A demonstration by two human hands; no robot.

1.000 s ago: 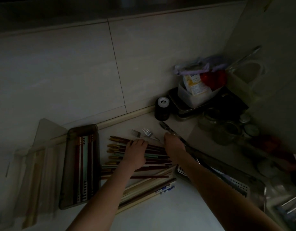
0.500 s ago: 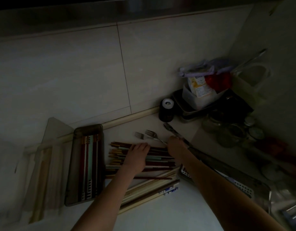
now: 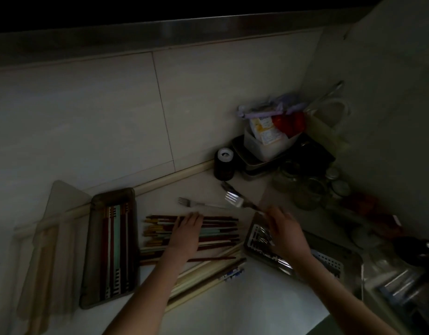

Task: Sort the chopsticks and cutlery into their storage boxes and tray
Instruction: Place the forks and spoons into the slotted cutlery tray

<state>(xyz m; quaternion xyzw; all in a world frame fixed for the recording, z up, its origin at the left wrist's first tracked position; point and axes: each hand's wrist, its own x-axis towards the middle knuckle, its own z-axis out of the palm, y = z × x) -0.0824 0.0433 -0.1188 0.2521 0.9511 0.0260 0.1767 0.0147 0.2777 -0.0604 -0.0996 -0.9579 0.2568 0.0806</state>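
Observation:
The scene is dim. My left hand [image 3: 185, 234] rests flat on a loose pile of coloured chopsticks [image 3: 218, 232] on the counter. My right hand [image 3: 284, 229] pinches the handle of a fork [image 3: 234, 199] and holds it raised above the counter, tines pointing left. A second fork [image 3: 199, 203] lies on the counter just behind the pile. A dark storage box [image 3: 110, 247] left of the pile holds several chopsticks. Pale wooden chopsticks [image 3: 203, 274] lie under my left forearm. A perforated cutlery tray [image 3: 327, 261] sits under my right wrist.
A clear lid [image 3: 51, 238] leans at the far left against the tiled wall. A dark jar [image 3: 223, 164], a plastic tub with packets [image 3: 269, 141] and glass jars [image 3: 305, 187] crowd the back right corner. More containers stand at the right edge.
My right hand has picked one fork up off the counter and drawn it back to the right, over the cutlery tray. My left hand stays on the chopstick pile.

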